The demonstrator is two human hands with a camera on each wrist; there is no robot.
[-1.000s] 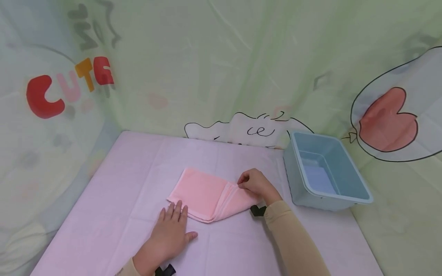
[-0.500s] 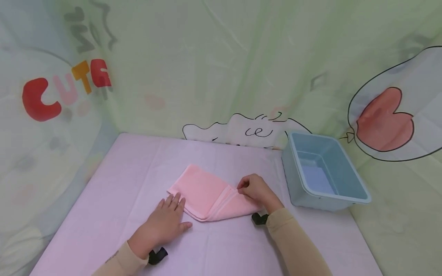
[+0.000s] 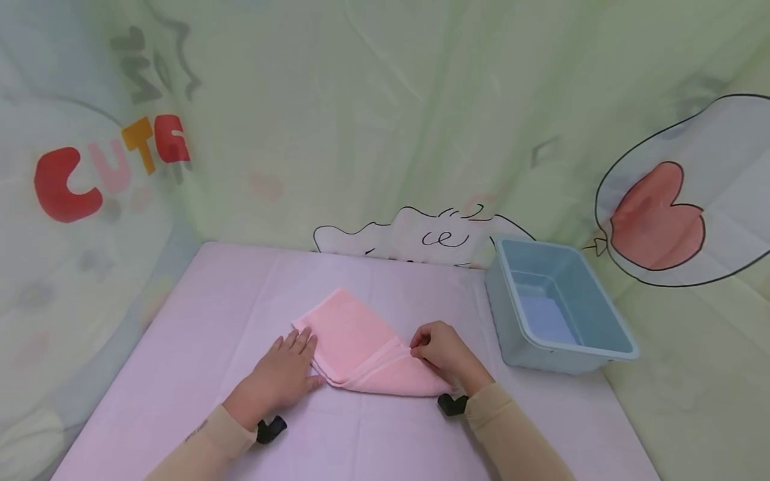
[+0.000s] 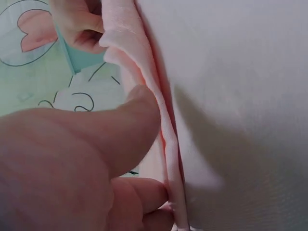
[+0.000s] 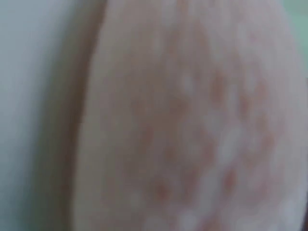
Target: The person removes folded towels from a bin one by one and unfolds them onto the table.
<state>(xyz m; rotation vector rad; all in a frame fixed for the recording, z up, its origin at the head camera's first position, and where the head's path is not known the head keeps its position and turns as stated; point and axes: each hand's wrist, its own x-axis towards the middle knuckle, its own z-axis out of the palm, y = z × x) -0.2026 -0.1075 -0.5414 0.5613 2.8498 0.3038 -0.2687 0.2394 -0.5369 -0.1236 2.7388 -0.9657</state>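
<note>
A pink towel (image 3: 355, 334), folded into layers, lies slantwise on the table with a pale-striped band across its right part. My left hand (image 3: 279, 374) rests flat at its left edge, fingers straight and fingertips on the cloth. In the left wrist view, the left thumb (image 4: 130, 130) lies against the layered edge of the towel (image 4: 166, 125). Over the towel's right part, my right hand (image 3: 448, 354) pinches the cloth at the band's far end between thumb and fingers. The right wrist view is filled by blurred skin, so the fingertips are hidden there.
A light blue plastic tub (image 3: 562, 307) stands at the table's back right, right of the right hand. Pale lilac cloth covers the table (image 3: 385, 441). Printed curtains (image 3: 361, 133) hang behind and at both sides. Black wrist mounts (image 3: 452, 405) sit under both wrists.
The towel has turned clockwise: its right part came nearer to me and its left part moved away. The right hand moved nearer with its pinch kept, while the left hand moved slightly farther away.
</note>
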